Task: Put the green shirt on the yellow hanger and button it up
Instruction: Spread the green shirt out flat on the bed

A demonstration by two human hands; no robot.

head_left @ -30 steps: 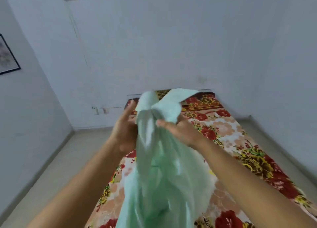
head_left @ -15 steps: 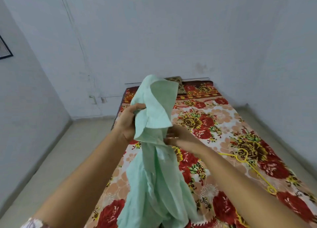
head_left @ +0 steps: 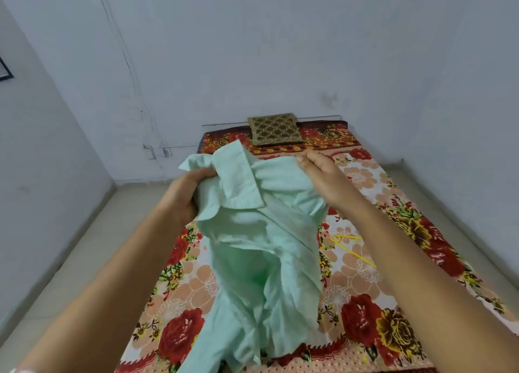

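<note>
Pale walls [head_left: 252,50] and a light floor [head_left: 84,260] surround a bed [head_left: 362,302] covered by a sheet printed with large red, peach and yellow flowers. Held up in the air above the middle of the bed, the green shirt [head_left: 252,246] hangs loose and crumpled, with its collar flipped up at the top and its lower part drooping toward the near edge of the bed. Two bare forearms reach in from below. The left hand [head_left: 182,196] grips a bunch of cloth just beside the collar, fingers curled round it. The right hand [head_left: 323,176] pinches the shirt's upper edge on the other side of the collar. A dark patterned cushion [head_left: 276,128] lies at the far end of the bed against the wall. The yellow hanger [head_left: 348,246] lies flat on the sheet to the right of the shirt, partly hidden by the right forearm.
</note>
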